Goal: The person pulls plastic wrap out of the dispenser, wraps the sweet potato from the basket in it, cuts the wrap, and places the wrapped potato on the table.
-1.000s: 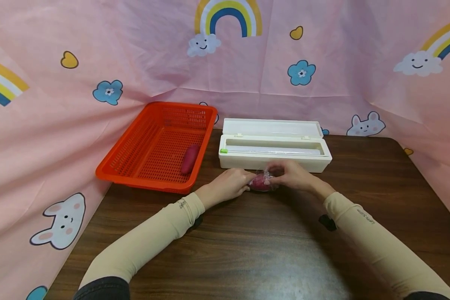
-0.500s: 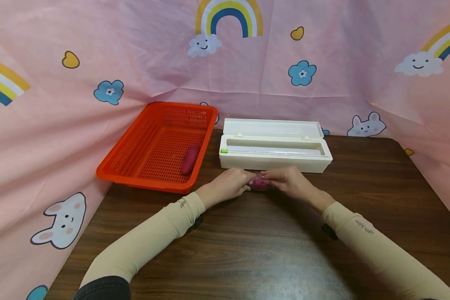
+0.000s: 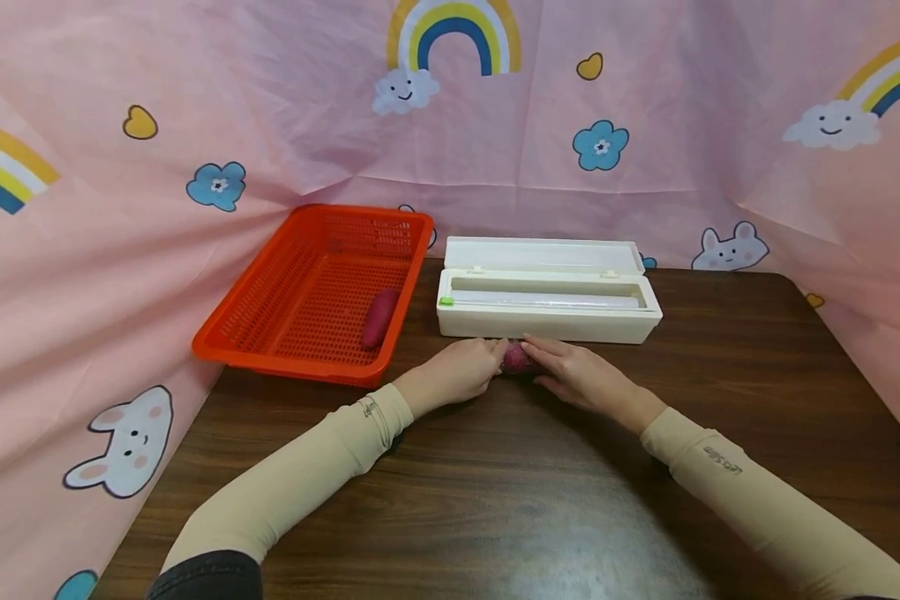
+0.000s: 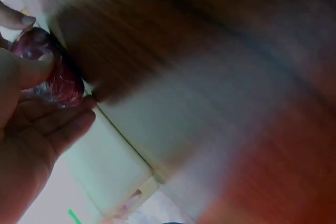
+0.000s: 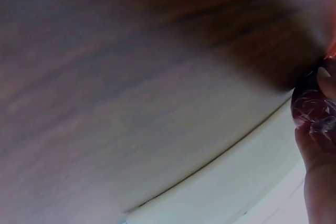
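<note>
A purple-red sweet potato (image 3: 517, 358) wrapped in clear cling film lies between my two hands, just in front of the white box. My left hand (image 3: 461, 371) holds its left end; in the left wrist view the thumb lies over the wrapped sweet potato (image 4: 65, 82), with fingers on its far side. At the other end, my right hand (image 3: 588, 379) grips it between thumb and fingers. The right wrist view shows wrinkled film on the sweet potato (image 5: 310, 106) by the fingers. Hands cover both ends in the head view.
Behind my hands stands a long white cling film box (image 3: 547, 325), lid up, with a film roll (image 3: 543, 298) inside and a green slider (image 3: 447, 301) at its left. To the left, an orange basket (image 3: 270, 367) contains another sweet potato (image 3: 380, 318). A printed cloth (image 3: 495, 150) hangs behind the table.
My right hand has gone from pinching up loose film at the right end to lying closer over the sweet potato. Less of the sweet potato shows between the hands. The left hand has barely moved.
</note>
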### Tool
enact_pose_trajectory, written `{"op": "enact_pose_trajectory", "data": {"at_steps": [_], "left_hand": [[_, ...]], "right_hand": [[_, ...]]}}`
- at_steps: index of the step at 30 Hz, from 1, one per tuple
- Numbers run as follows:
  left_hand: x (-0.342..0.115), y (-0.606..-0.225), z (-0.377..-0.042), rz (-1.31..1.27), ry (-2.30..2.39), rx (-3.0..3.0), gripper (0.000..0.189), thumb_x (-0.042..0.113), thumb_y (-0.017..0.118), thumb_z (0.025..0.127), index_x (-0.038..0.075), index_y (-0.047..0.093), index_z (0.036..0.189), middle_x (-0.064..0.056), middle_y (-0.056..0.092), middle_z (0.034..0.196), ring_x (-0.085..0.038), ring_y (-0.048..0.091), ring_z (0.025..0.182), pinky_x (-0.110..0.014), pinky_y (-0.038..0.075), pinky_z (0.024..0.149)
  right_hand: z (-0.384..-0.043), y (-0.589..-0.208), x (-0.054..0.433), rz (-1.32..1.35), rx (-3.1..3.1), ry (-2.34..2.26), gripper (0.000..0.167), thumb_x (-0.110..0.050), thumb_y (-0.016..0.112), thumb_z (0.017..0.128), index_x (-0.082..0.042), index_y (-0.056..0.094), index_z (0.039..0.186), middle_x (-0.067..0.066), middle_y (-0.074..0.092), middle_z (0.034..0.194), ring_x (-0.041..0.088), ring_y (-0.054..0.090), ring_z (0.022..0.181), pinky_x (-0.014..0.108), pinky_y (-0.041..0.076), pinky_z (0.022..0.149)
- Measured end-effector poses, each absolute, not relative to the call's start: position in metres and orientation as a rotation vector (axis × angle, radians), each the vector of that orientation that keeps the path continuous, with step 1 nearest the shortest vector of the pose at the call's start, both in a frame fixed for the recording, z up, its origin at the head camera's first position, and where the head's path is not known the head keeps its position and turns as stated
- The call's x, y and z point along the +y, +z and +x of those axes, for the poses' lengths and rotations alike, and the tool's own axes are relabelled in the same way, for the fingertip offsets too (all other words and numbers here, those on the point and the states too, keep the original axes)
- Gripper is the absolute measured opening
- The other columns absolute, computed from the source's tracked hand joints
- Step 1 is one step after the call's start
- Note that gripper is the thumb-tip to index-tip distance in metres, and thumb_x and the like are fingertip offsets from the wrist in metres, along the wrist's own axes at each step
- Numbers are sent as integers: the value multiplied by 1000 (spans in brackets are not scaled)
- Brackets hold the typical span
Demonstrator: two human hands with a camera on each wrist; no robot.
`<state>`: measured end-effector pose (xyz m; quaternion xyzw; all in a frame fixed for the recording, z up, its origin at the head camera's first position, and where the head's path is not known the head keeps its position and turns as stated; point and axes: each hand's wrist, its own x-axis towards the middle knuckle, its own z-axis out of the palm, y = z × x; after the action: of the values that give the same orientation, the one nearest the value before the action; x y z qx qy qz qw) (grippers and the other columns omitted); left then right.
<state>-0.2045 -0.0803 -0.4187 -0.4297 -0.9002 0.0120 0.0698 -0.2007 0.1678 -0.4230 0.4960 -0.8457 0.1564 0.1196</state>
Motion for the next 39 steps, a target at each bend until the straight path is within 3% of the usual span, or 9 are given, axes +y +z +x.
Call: {"op": "enact_pose_trajectory", "data": {"at_steps": [8,13,18,24,31,39], "left_hand": [[-76,-422,-199,-1224,248,-2734,49,14,60,98,-11,50,140,-22,65,133,-27,70,111,-36,57,94],[-75,-420,-199,-1202,133,-2786,51,21,59,102,-11,49,140,-22,66,131,-28,69,111,-37,57,95],[-76,-411,-195,-1155,4,-2822,59,24,63,99,-12,47,143,-21,66,131,-29,67,115,-38,55,98],[-83,-403,-186,-1104,-62,-2797,54,20,66,97,-10,50,139,-19,69,123,-29,69,107,-38,58,91],[-83,-404,-178,-1168,-86,-2781,44,19,62,98,-8,55,133,-15,72,118,-27,70,99,-37,59,88],[-85,-404,-172,-1160,-95,-2763,39,18,64,97,-6,58,127,-13,73,110,-27,70,94,-37,59,85]], "right_hand": [[-200,-425,164,1387,-2478,411,54,-4,77,88,7,58,137,26,62,137,36,67,119,44,57,93],[-198,-423,163,1366,-2495,439,52,-4,77,88,7,59,136,26,63,136,36,69,117,43,58,91],[-197,-421,170,1321,-2498,463,52,-8,80,86,4,61,134,21,67,130,32,71,112,42,59,89],[-183,-417,200,1191,-2491,524,55,-12,86,80,3,64,128,17,71,121,29,72,105,45,59,86],[-148,-407,265,876,-2575,638,54,-10,90,73,1,65,120,15,73,109,23,71,88,42,61,72],[-125,-396,326,367,-2815,656,60,-23,86,82,8,58,125,34,68,110,46,71,88,56,59,71]]}}
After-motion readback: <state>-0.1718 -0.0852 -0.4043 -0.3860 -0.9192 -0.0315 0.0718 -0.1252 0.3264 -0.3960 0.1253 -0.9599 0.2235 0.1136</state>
